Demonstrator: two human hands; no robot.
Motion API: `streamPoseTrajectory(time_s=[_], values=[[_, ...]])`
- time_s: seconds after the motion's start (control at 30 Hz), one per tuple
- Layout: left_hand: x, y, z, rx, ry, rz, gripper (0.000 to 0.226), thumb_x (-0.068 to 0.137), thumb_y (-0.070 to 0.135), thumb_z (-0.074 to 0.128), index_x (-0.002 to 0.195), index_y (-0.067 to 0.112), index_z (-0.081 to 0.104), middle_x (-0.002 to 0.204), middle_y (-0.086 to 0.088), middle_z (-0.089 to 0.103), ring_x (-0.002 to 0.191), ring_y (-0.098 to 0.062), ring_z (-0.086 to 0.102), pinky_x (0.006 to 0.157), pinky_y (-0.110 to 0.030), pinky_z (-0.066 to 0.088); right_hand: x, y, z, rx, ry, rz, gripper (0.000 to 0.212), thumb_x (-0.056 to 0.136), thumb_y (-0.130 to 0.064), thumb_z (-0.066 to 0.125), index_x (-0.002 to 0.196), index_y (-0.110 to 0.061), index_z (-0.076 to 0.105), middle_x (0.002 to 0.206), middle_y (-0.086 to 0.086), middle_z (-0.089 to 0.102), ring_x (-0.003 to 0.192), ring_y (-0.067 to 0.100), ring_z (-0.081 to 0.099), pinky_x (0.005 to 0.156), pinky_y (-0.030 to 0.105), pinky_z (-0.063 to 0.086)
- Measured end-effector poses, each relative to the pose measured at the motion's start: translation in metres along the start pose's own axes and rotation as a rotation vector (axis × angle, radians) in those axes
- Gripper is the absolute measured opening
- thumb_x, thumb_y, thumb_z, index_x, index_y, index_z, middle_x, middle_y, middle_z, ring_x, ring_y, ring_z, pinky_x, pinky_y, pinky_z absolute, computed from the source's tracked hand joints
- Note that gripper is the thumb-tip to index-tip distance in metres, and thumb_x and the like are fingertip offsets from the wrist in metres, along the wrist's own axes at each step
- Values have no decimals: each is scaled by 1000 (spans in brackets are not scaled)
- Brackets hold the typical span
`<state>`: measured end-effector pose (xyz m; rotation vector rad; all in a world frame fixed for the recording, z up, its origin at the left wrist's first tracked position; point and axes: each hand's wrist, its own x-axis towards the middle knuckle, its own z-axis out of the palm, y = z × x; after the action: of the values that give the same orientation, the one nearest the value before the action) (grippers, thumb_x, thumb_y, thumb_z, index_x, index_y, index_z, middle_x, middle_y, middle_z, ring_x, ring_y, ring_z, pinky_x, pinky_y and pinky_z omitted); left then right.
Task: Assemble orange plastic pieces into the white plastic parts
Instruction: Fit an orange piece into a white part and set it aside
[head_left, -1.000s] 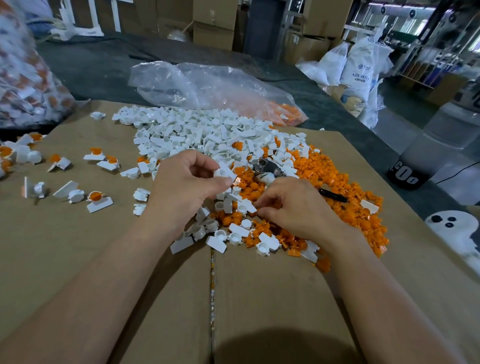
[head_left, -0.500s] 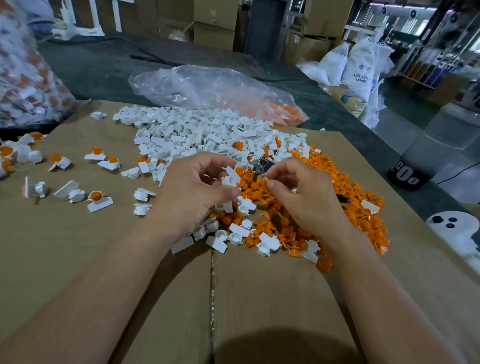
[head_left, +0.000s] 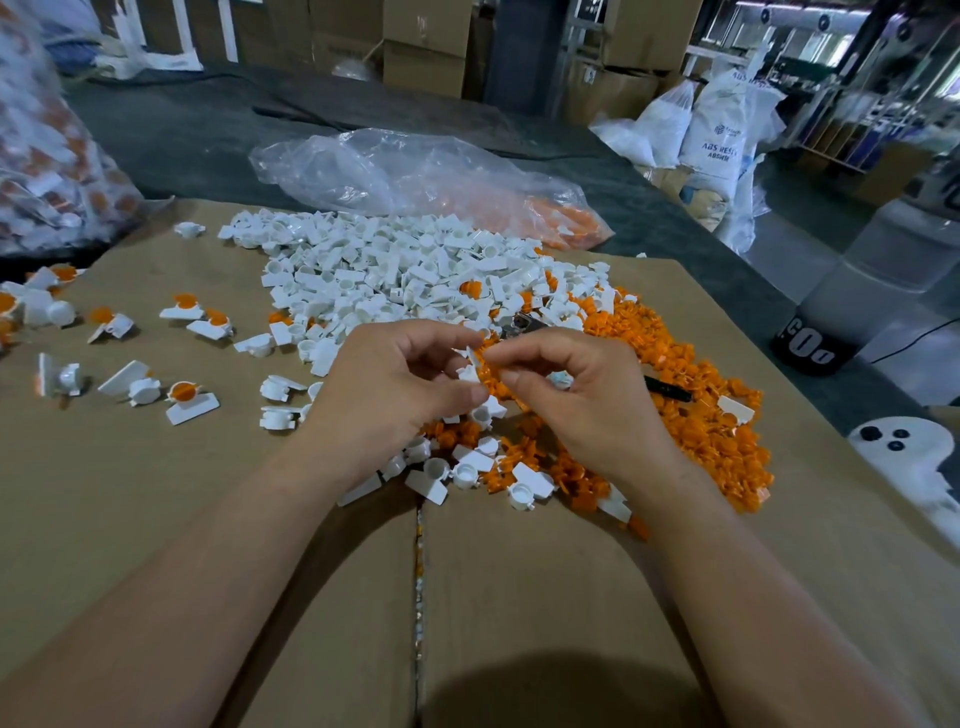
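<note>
Holding a white part (head_left: 470, 370) in my left hand (head_left: 384, 384), my right hand (head_left: 582, 395) pinching what seems an orange piece (head_left: 489, 364), I should square it, then press

We take this for a factory or warehouse floor given over to hand assembly. Stacked cardboard boxes (head_left: 426, 47) line the back, and white sacks (head_left: 722, 135) printed ABS RESIN slump near metal railings (head_left: 831, 150) on the right. Our bench is only a flattened cardboard sheet (head_left: 156, 493) laid over a dark table (head_left: 182, 135), heaped with loose white parts (head_left: 384, 260) and orange pieces (head_left: 701, 415). Clear plastic bags (head_left: 405, 176) of the same bulk stock lie at its far edge and on the left.
</note>
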<state>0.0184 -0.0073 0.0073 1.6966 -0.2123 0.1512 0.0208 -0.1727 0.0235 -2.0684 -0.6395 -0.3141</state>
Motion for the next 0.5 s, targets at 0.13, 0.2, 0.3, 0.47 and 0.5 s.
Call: streamPoseTrajectory(time_s=[0.13,0.2,0.3,0.47,0.5], values=[[0,0,1,-10,-24,-12,39,59,5,81,76,37,68,61,16,63,56,-1,61,60,-15,54,0,1,-1,-20,2,1,20,83,-2,63,93,-18,69,85,-19,62,82,-2,61,74,11,47],[0,-1,1,0,-29,-15,39,58,6,81,77,37,68,59,18,62,55,1,60,61,-15,55,-1,1,-1,-41,1,-6,17,82,-2,64,93,-14,71,82,-21,61,80,-6,60,73,9,46],[0,-1,1,45,-37,-3,38,58,8,82,78,38,67,59,19,62,54,3,58,62,-15,54,-1,2,-1,-70,-6,-12,16,82,-2,65,93,-12,72,80,-24,59,78,-11,58,71,7,45],[-1,0,1,97,-50,2,38,60,9,82,81,37,65,59,23,62,54,5,57,58,-10,50,-1,2,-1,-109,-15,-16,17,82,-1,65,94,-11,72,79,-27,56,78,-12,58,73,8,47],[-1,1,1,99,-50,3,38,60,9,82,81,36,65,59,23,61,53,6,57,57,-9,50,-1,2,-1,-115,-17,-17,17,82,-1,65,94,-11,72,79,-28,56,78,-12,58,73,8,47]])
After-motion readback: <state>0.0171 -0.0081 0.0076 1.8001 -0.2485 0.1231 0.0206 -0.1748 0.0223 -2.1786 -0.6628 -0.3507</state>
